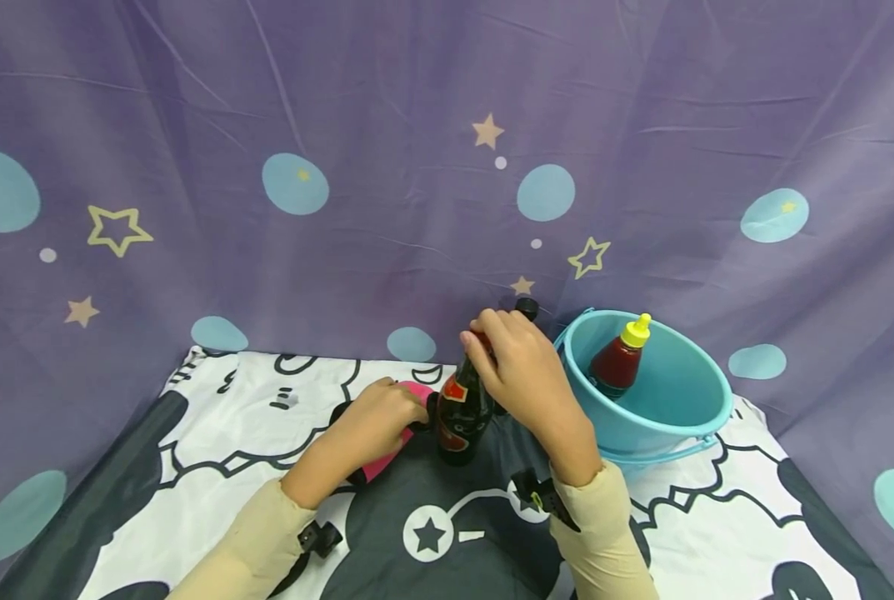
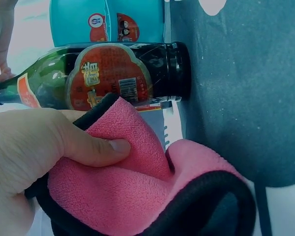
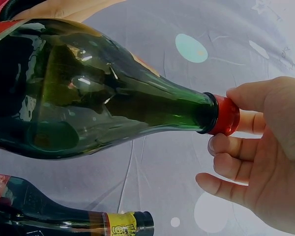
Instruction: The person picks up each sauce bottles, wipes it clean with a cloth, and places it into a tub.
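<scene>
A dark green glass bottle (image 1: 461, 417) with a red and gold label stands upright on the patterned cloth. My right hand (image 1: 525, 379) pinches its red cap (image 3: 227, 115) between thumb and fingers at the top. In my left hand (image 1: 377, 421) is a pink cloth (image 2: 132, 172) with black edging, gripped between thumb and fingers. Part of that cloth lies against or just in front of the label, as the left wrist view shows; I cannot tell whether it touches the glass. Behind the right hand is a second dark bottle (image 3: 54, 216) with a yellow neck label, mostly hidden in the head view.
To the right stands a light blue bucket (image 1: 645, 429), its handle hanging at the front. A squeeze bottle (image 1: 617, 365) with red-brown contents and a yellow cap leans inside it. A purple curtain (image 1: 417, 275) hangs behind the black-and-white cloth (image 1: 252, 417).
</scene>
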Demonstrator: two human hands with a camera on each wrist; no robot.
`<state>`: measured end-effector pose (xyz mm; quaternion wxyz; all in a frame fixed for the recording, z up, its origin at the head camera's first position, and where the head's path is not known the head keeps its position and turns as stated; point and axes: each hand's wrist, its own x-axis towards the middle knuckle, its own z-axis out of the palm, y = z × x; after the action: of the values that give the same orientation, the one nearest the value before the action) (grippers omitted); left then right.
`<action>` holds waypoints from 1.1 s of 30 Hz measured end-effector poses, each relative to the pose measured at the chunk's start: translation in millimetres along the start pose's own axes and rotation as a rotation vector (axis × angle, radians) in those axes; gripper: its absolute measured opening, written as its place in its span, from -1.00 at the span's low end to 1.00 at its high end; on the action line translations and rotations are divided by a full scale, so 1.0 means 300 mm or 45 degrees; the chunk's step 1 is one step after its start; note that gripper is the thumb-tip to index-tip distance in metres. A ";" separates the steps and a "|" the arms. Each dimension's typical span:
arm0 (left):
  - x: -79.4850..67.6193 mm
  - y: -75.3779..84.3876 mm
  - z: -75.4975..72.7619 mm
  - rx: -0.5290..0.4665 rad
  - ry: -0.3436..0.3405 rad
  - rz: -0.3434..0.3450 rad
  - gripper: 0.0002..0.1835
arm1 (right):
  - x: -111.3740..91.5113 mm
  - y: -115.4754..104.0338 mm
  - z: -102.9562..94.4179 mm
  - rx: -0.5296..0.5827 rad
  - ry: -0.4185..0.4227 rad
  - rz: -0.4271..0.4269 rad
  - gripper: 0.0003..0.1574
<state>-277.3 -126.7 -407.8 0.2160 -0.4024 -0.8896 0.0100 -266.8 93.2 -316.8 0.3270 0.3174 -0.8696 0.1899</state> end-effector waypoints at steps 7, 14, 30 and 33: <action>-0.001 0.002 -0.010 -0.009 -0.008 -0.005 -0.72 | 0.000 -0.001 0.000 0.002 0.011 -0.006 -0.78; -0.002 -0.005 -0.012 -0.009 0.041 -0.050 -0.66 | 0.000 0.000 -0.001 0.008 0.016 -0.006 -0.77; -0.008 -0.026 -0.046 0.031 0.228 -0.120 -0.65 | -0.004 -0.004 0.005 0.000 0.036 -0.036 -0.75; -0.012 -0.030 -0.052 0.043 0.269 -0.130 -0.66 | -0.002 -0.007 0.008 -0.001 0.044 -0.050 -0.76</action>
<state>-275.5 -137.9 -393.2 0.3153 -0.3516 -0.8810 -0.0284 -266.1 90.7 -318.7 0.3456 0.3309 -0.8576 0.1886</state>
